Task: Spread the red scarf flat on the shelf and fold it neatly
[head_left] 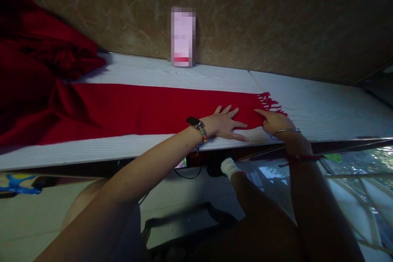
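Note:
A long red scarf (159,108) lies flat across a white wood-grain surface, with a fringe (268,101) at its right end. My left hand (225,124) rests palm down on the cloth near that end, open with its fingers spread; its thumb reaches past the scarf's near edge. At the near corner by the fringe is my right hand (276,123), touching the cloth with one finger stretched out to the left. Its other fingers are mostly hidden, and it covers part of the fringe.
Bunched red cloth (27,61) is heaped at the far left. A pink-and-white package (183,37), blurred out, stands against the brown marbled wall (260,20). Below the surface's front edge are a thin cable (190,177) and a blue-and-yellow item (20,183).

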The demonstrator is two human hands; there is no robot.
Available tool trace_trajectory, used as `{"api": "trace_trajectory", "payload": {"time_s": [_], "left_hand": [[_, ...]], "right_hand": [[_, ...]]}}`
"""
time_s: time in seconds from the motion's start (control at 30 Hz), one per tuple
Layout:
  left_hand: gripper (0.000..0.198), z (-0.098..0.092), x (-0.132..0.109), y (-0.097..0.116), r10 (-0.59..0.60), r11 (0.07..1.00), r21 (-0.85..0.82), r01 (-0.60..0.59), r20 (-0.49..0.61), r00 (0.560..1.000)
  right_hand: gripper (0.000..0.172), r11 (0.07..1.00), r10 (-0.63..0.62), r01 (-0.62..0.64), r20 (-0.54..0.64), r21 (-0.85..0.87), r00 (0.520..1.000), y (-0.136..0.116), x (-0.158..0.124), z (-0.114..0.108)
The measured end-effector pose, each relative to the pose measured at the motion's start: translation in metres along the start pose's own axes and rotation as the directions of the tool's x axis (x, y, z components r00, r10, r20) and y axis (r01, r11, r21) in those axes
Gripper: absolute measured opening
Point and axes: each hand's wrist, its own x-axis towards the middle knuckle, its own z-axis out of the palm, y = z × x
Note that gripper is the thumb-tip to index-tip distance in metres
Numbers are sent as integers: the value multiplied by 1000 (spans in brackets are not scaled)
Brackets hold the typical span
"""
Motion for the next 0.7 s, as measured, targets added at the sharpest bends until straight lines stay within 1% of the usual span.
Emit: {"api": "trace_trajectory", "payload": {"time_s": [0.1, 0.3, 0.43, 0.53, 0.6, 0.7], "left_hand": [[62, -3, 0, -1, 2, 1000, 0, -2, 11, 1000], [52, -6, 0, 0, -32, 999, 4, 32, 68, 997], [51, -5, 0, 0, -37, 999, -24, 39, 64, 997], [49, -5, -1, 0, -28, 1000, -12, 29, 60, 998], [49, -6, -1, 0, -21, 1000, 5, 21, 64, 998], [48, -7, -1, -1, -11, 1000, 16, 10, 69, 998]], "right_hand": [[55, 1000, 6, -6, -13, 16, 1000, 1, 5, -1], [40, 998, -29, 36, -139, 49, 990, -1, 15, 0], [41, 992, -58, 78, -191, 97, 980, -3, 26, 6], [44, 993, -43, 61, -166, 102, 985, -4, 35, 7], [46, 994, -25, 36, -113, 100, 993, -7, 41, 5], [48, 995, 36, -31, -50, 92, 998, -12, 49, 3]]}}
